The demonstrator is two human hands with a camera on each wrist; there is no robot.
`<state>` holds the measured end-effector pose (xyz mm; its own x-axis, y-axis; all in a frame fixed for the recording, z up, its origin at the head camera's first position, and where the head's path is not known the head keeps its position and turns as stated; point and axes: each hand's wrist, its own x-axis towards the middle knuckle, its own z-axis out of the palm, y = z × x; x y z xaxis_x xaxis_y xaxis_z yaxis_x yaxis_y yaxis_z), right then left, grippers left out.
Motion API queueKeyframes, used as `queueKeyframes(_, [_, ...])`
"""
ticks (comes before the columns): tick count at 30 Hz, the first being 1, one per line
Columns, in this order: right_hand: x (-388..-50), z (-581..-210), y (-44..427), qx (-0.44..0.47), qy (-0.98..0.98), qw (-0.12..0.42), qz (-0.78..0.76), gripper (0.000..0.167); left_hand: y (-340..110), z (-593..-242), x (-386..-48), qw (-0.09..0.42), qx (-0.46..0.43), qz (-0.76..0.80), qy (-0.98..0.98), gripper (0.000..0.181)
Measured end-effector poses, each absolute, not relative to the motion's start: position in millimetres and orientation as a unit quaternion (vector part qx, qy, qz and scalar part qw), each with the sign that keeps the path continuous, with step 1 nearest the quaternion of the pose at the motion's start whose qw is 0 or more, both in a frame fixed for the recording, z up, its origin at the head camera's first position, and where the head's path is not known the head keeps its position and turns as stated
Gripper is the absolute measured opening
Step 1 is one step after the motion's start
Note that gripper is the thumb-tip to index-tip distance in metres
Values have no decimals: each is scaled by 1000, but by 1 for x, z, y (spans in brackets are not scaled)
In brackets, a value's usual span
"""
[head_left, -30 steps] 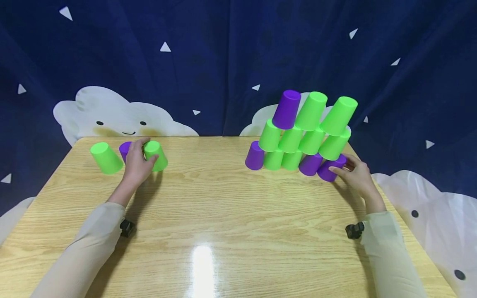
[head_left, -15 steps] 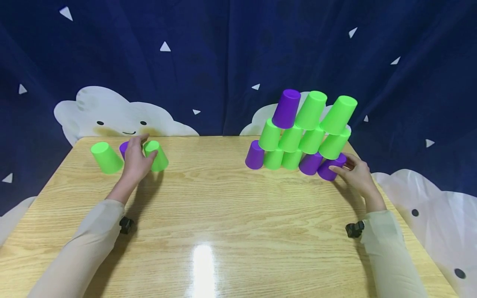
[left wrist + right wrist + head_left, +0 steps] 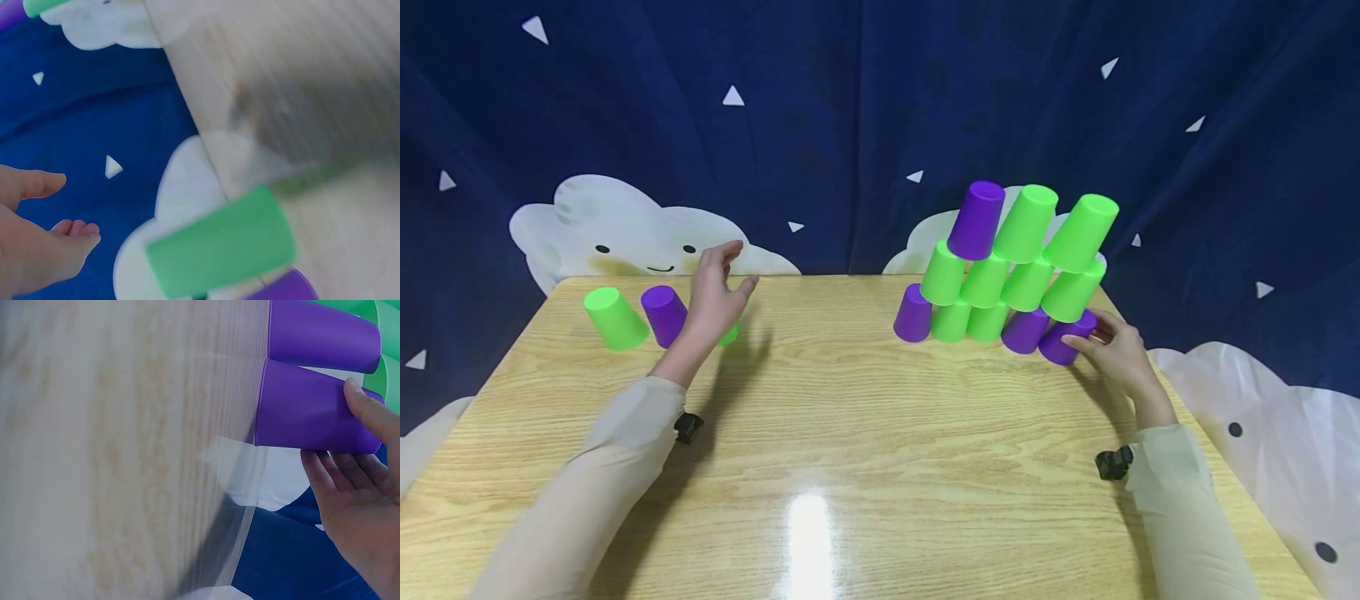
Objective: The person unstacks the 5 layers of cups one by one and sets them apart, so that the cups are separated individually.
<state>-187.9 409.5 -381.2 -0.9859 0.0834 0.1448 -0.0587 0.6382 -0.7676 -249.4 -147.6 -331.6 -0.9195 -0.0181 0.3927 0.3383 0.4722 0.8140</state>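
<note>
At the right of the table stands a stack of upside-down cups in 3 tiers. Its top tier has a purple cup (image 3: 977,221) and two green cups, the middle tier is all green, and the bottom tier mixes both colours. My right hand (image 3: 1117,357) grips the purple cup (image 3: 1062,345) at the bottom tier's right end, thumb on the near side and fingers around the far side (image 3: 309,412). My left hand (image 3: 712,296) is empty, raised above a green cup (image 3: 730,335) that it mostly hides in the head view; the left wrist view shows this cup (image 3: 225,247) standing apart from the hand.
Left of that cup, a purple cup (image 3: 665,315) and another green cup (image 3: 615,318) stand upside down in a row. A wooden table (image 3: 865,417) lies beneath everything. Behind it hangs a dark blue curtain (image 3: 820,133) with white shapes and clouds.
My left hand has moved up and to the right, away from the green cup it was around, uncovering the purple cup. The right hand and the stack have stayed put.
</note>
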Motion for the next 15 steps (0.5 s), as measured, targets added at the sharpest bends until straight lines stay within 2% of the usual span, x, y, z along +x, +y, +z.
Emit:
queueKeyframes(7, [-191, -384, 411, -5, -905, 81, 418, 66, -108, -313, -260, 162, -128, -505, -838, 52])
queueKeyframes(15, [-191, -384, 412, -6, -902, 81, 424, 66, -48, -275, -269, 139, -182, -500, -835, 53])
